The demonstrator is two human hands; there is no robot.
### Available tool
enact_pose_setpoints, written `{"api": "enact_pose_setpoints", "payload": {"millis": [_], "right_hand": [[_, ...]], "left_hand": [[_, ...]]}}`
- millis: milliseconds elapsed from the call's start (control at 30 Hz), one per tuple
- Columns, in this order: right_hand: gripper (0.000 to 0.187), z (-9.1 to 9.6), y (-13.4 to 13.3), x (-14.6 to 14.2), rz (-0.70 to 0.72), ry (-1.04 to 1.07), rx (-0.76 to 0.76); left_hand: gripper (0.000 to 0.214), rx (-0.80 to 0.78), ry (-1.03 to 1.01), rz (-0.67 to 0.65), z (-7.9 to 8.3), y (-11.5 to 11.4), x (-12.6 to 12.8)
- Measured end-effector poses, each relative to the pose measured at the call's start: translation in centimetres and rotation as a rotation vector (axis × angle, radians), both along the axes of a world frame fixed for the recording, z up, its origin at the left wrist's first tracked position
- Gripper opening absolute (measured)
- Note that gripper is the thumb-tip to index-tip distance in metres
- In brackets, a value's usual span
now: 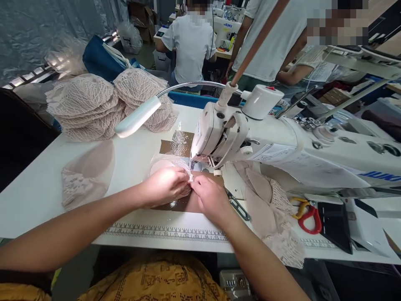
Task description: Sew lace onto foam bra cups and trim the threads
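At the needle of a white JUKI sewing machine (275,129), my left hand (166,184) and my right hand (209,196) meet, both with fingers closed. Between them is a pale pink lace bra cup (159,165), partly hidden under my left hand. My left fingers pinch its lace edge. My right thumb and fingertips press on the same edge, just in front of the presser foot. Brown tape (178,144) covers part of the machine bed around the work. Beside my right wrist lies a pair of thread snips (239,207).
Stacks of lace cups (84,104) stand at the back left, with a single cup (90,175) nearer. A lamp (138,117) arches over the table. More lace pieces (266,205), red-handled scissors (310,219) and a phone-like black object (335,225) lie right. Co-workers are beyond.
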State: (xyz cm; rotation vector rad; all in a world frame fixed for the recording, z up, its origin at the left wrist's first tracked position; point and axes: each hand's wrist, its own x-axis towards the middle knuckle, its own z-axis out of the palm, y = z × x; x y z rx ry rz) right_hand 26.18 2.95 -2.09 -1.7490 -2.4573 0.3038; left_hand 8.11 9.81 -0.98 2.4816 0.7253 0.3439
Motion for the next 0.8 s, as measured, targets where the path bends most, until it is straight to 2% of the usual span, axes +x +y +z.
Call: {"api": "enact_pose_setpoints", "payload": {"millis": [33,100,200,300,467,633,800], "right_hand": [[0.029,0.0,0.0,-0.1,-0.003,-0.027,0.006],[0.031,0.1,0.0,-0.2,-0.027,-0.068,0.004],[0.034,0.3,0.3,-0.4,-0.064,-0.104,-0.010],[0.036,0.1,0.6,-0.5,-0.091,-0.109,0.005],[0.038,-0.6,1.1,-0.4,-0.129,-0.090,0.066],[0.040,-0.9,1.4,-0.6,-0.166,-0.075,0.064],[0.044,-1.0,1.5,-0.7,-0.159,-0.070,0.052]], "left_hand": [[0.029,-0.025,-0.038,-0.029,-0.3,0.4,-0.2],[0.031,0.029,-0.063,-0.057,-1.1,0.9,-0.3],[0.035,0.151,-0.033,-0.048,-2.5,1.1,-0.1],[0.036,0.172,-0.040,-0.034,-3.3,1.5,0.2],[0.032,0.165,-0.078,-0.015,-3.7,2.6,0.6],[0.037,0.162,-0.114,-0.042,-3.5,3.5,0.6],[0.035,0.266,-0.097,-0.065,-3.5,3.8,0.3]]}}
